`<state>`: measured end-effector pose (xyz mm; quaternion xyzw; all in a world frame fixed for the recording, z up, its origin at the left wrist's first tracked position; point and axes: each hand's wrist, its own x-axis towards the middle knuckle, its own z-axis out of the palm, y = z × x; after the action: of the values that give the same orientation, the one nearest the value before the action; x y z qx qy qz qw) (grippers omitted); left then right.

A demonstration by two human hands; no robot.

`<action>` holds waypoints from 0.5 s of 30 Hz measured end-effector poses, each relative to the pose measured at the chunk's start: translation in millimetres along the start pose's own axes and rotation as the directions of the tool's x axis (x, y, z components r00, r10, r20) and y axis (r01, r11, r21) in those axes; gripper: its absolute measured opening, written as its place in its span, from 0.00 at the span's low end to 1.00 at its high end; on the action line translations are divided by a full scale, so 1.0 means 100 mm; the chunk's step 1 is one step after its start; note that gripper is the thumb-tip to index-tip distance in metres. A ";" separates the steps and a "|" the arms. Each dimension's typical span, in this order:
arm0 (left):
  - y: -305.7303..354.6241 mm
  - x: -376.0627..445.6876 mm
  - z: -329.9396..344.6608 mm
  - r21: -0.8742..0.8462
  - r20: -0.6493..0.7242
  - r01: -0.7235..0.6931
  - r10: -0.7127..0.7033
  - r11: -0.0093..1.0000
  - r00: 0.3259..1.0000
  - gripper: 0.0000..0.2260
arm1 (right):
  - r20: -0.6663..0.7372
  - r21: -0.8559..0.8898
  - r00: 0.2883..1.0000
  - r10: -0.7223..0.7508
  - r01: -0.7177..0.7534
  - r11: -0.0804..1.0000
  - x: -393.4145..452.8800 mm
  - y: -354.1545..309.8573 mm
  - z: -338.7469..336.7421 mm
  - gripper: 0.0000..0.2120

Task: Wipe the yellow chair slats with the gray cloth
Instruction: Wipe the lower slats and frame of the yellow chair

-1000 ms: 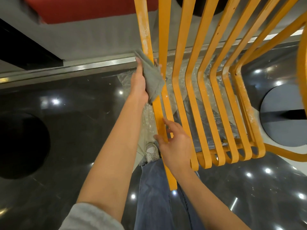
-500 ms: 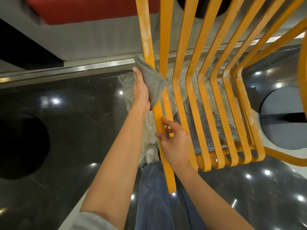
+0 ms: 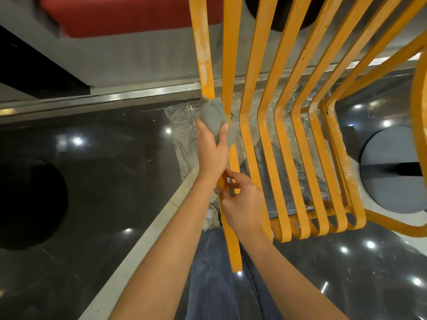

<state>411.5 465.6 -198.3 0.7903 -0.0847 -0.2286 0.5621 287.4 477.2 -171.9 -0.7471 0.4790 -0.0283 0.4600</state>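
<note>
**Cloth bunched round the outermost slat, dusty stretch still above**

Since the earlier frame my left hand [image 3: 211, 148] had dropped down the outermost slat [image 3: 206, 65], and the gray cloth [image 3: 213, 117], which had hung loose and flat, was now balled tight around that slat. The thumb lay across the cloth on the side facing the next slat over; the other fingers curled round the slat's far side, where I could not see their tips. The cloth sat at the bend of the slat, just below a long whitish, dusty stretch.

My right hand [image 3: 242, 204] was lower on the same slat, touching the left wrist. Its thumb and forefinger pinched the slat's edge, and the remaining fingers were loosely curled behind it. The rest of the yellow chair [image 3: 300, 158] fanned away from that slat, several of its slats speckled white too. Under the slat lay a sheet of clear plastic [image 3: 182, 125] on the dark polished floor [image 3: 104, 158], with my jeans [image 3: 215, 285] and one white shoe [image 3: 211, 218] nearer me.

The risks, as I judged them: the wad gave little contact, so a pass could skip the slat's back face; the two hands were crowded, so a downward stroke would jam against the right one; and the chair was tilted, so a slackened pinch could let it swing
</note>
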 end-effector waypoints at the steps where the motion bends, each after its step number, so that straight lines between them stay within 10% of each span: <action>1: 0.00 -0.02 -0.01 -0.021 -0.001 0.052 -0.052 0.998 0.999 0.14 | 0.000 -0.003 1.000 -0.003 0.003 1.000 0.00 0.00 0.00 0.24; 9: -0.07 -0.16 -0.14 -0.462 0.188 0.657 -0.659 0.595 0.729 0.30 | -0.038 -0.018 0.999 0.002 -0.002 1.000 -0.02 0.01 0.02 0.21; 15: -0.39 -0.43 -0.24 -0.545 0.472 0.744 -0.592 0.386 0.653 0.31 | -0.129 0.072 0.990 -0.054 0.064 0.995 -0.14 0.17 -0.02 0.10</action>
<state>380.1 516.6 -216.3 0.4514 0.2794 -0.5275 0.6632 266.9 483.6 -177.6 -0.7396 0.4835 -0.1077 0.4556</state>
